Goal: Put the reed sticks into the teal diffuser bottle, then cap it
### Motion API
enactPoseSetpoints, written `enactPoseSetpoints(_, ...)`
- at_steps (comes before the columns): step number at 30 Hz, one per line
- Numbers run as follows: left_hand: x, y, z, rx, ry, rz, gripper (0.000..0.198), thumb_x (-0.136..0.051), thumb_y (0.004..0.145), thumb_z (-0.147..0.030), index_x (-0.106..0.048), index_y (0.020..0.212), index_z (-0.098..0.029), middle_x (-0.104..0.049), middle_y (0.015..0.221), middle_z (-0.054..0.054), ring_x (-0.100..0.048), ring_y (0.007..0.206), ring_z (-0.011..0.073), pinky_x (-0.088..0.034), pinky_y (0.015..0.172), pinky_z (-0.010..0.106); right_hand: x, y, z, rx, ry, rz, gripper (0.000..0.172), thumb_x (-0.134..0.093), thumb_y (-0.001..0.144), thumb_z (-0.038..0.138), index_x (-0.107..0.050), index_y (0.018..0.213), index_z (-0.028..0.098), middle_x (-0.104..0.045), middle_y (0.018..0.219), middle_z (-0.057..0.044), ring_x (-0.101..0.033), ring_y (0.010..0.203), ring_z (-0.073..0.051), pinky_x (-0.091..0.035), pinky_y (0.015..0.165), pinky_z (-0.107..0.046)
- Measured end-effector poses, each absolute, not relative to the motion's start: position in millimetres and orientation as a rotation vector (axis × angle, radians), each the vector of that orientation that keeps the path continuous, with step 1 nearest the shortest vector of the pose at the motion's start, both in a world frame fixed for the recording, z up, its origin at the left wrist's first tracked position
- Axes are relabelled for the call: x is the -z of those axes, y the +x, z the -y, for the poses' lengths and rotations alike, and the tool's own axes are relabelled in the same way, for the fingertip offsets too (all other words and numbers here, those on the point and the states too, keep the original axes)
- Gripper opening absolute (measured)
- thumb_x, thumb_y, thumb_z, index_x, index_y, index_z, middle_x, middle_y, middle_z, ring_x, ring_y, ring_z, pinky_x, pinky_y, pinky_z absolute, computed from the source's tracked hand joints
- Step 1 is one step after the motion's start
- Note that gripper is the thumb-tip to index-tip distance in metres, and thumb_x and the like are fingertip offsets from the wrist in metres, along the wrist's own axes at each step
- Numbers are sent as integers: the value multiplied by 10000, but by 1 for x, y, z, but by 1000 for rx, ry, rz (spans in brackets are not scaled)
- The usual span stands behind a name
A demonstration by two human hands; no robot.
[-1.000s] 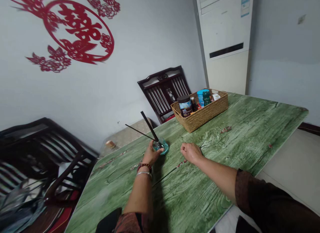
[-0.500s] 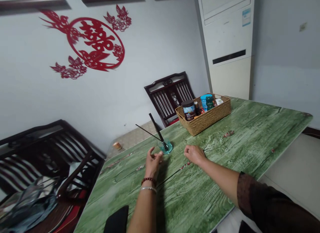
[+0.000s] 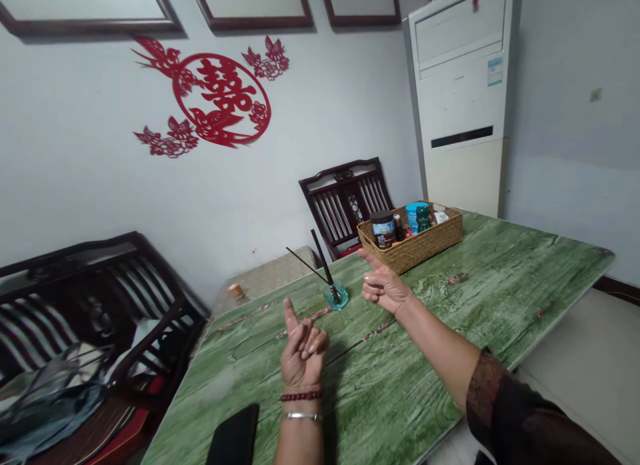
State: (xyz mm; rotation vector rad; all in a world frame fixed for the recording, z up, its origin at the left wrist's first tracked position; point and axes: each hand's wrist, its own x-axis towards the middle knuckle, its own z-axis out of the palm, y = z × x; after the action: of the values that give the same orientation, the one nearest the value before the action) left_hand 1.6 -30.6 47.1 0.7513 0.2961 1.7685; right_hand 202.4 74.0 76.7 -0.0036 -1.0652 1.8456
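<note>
While the left hand [image 3: 303, 353] extends 1 finger, the right hand [image 3: 386, 286] matches, both otherwise curled, empty.

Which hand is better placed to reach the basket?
Probably the right hand: it looks nearer the basket, its extended index finger at the basket's near side. The left hand seems farther off.

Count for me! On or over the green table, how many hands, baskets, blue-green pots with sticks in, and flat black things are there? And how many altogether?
Hands (left hand, right hand): 2
Woven basket: 1
Blue-green pot with dark sticks: 1
Flat black thing: 1
Total: 5
</note>
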Motion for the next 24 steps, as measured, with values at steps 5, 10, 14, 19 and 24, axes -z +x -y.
enactPoseSetpoints(5, -22, 2, 29, -1763, 667, -269, 747, -495, 858, 42, -394, 1455, -395, -417, 571, -96, -427, 392, 11, -394, 435, 95, -50, 195, -77, -1886, 122, 895, 658, -701, 726, 167, -502, 1333, 324, -201, 489, 151, -78, 422, -56, -183, 443, -194)
enactPoseSetpoints(10, -6, 2, 27, -1718, 575, -293, 718, -468, 868, 44, -414, 1440, -386, -392, 535, -103, -414, 373, 15, -363, 409, 87, 16, 187, -84, -1991, -26, 766, 648, -700, 688, 139, -517, 1285, 312, -150, 479, 160, -54, 415, -52, -118, 438, -188)
enactPoseSetpoints(14, -4, 5, 28, -1699, 579, -307, 700, -458, 873, 37, -416, 1440, -372, -408, 547, -100, -415, 379, 15, -351, 404, 86, 28, 188, -87, -2015, -77, 738, 661, -706, 667, 130, -517, 1279, 294, -168, 473, 163, -61, 418, -52, -109, 445, -195)
enactPoseSetpoints(19, -9, -1, 23, -1772, 573, -393, 575, -573, 861, -42, -512, 1351, -336, -353, 527, -104, -348, 373, 7, -337, 428, 80, 28, 187, -88, -2014, -112, 736, 663, -725, 651, 149, -527, 1271, 276, -197, 459, 164, -69, 423, -54, -117, 460, -203)
enactPoseSetpoints(24, -26, -20, -23, -1832, 808, -1240, 465, -693, 833, -403, -515, 1252, -310, -514, 703, -58, -539, 589, 65, -507, 642, 207, 31, 181, -94, -1979, -217, 685, 521, -740, 672, 246, -562, 1161, 232, -249, 467, 160, -130, 403, -50, -163, 483, -211)
